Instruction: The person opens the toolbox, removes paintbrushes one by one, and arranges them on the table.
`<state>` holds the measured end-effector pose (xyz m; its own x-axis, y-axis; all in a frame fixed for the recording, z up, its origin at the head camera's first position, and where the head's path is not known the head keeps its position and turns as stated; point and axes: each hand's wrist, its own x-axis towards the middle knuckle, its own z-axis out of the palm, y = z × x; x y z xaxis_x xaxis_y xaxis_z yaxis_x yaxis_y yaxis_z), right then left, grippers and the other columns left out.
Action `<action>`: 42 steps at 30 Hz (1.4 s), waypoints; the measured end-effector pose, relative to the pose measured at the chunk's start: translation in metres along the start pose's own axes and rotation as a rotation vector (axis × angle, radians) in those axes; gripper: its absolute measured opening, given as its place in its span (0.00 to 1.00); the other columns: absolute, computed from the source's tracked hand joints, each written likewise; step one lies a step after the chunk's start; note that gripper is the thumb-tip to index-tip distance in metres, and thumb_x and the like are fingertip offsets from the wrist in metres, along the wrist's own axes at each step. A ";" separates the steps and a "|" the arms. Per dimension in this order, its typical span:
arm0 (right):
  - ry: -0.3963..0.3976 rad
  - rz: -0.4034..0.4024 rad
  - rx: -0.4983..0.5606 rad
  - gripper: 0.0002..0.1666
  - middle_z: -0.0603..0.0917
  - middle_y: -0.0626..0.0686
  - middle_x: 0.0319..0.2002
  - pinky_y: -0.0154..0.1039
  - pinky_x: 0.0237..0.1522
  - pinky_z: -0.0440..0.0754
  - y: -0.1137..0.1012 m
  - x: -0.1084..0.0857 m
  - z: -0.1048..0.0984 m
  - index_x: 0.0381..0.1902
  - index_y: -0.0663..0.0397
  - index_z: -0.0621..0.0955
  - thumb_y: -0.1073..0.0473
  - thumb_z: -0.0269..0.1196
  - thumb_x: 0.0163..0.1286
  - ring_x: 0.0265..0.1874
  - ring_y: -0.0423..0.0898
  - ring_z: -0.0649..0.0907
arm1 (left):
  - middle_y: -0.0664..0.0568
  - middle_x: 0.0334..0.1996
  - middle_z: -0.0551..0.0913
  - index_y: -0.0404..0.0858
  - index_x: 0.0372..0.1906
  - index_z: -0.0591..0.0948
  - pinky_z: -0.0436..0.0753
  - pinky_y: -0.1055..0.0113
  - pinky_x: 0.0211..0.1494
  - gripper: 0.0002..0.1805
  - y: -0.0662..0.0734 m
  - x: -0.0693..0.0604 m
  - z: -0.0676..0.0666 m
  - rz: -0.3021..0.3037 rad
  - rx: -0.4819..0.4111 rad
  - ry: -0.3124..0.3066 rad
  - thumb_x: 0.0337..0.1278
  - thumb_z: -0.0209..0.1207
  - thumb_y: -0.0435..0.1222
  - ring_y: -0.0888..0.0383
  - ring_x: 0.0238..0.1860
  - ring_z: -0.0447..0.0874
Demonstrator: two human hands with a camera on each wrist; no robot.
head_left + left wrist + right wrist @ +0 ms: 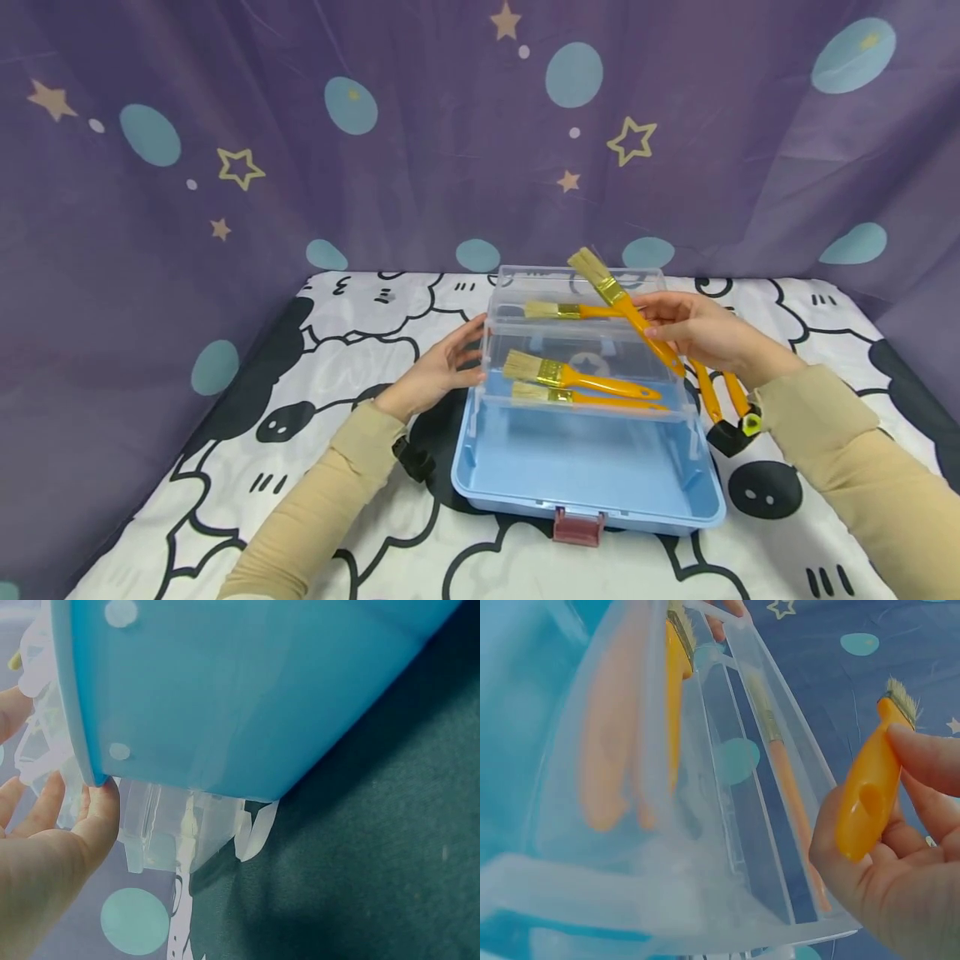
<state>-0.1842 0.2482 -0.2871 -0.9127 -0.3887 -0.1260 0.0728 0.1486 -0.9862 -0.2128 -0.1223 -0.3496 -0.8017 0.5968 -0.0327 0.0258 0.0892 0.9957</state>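
Observation:
My right hand (693, 329) pinches a paintbrush (612, 291) by its orange handle, bristles pointing up and left, above the clear trays of an opened blue case (570, 471). In the right wrist view, thumb and fingers close round the brush handle (870, 795). The lower clear tray (501, 407) bears a wide paintbrush (611, 384) and a narrower paintbrush (611, 401). Another paintbrush (567, 311) lies in the upper tray (495, 292). With fingers spread, my left hand (435, 375) touches the trays' left side; in the left wrist view one fingertip meets the blue rim (84, 750).
Just right of the case lie tools with orange handles (706, 390) and black ends (729, 438), partly behind my right forearm. A dark red latch (578, 527) hangs at the case's front. Behind the patterned cloth (360, 533) hangs a purple curtain (450, 192).

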 end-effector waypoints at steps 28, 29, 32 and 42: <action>0.050 -0.090 0.254 0.25 0.81 0.42 0.43 0.29 0.39 0.80 0.022 -0.032 -0.016 0.46 0.37 0.82 0.74 0.52 0.69 0.38 0.40 0.77 | 0.44 0.74 0.49 0.49 0.76 0.46 0.70 0.50 0.66 0.49 0.002 0.001 0.000 0.008 0.013 -0.008 0.57 0.59 0.24 0.39 0.71 0.53; 0.061 -0.080 0.255 0.25 0.81 0.42 0.43 0.30 0.40 0.80 0.022 -0.033 -0.017 0.46 0.36 0.82 0.74 0.52 0.69 0.39 0.40 0.77 | 0.44 0.74 0.49 0.49 0.76 0.45 0.70 0.50 0.66 0.49 0.002 0.001 0.000 0.008 0.013 -0.009 0.57 0.59 0.24 0.39 0.71 0.53; 0.075 -0.086 0.283 0.25 0.81 0.43 0.42 0.30 0.41 0.81 0.025 -0.037 -0.020 0.46 0.37 0.83 0.74 0.51 0.69 0.39 0.40 0.78 | 0.45 0.74 0.49 0.50 0.76 0.45 0.70 0.50 0.66 0.49 0.003 0.000 0.001 0.005 0.015 -0.008 0.57 0.59 0.24 0.40 0.71 0.53; 0.081 -0.122 0.396 0.24 0.81 0.46 0.41 0.32 0.42 0.82 0.039 -0.047 -0.033 0.47 0.43 0.84 0.76 0.51 0.69 0.39 0.41 0.81 | 0.47 0.74 0.50 0.52 0.76 0.47 0.68 0.50 0.68 0.48 0.005 0.001 0.002 -0.002 0.019 -0.005 0.58 0.58 0.23 0.43 0.71 0.56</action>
<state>-0.1516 0.3026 -0.3159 -0.9516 -0.3072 -0.0121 0.0965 -0.2611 -0.9605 -0.2127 -0.1196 -0.3448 -0.7991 0.6002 -0.0348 0.0361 0.1056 0.9938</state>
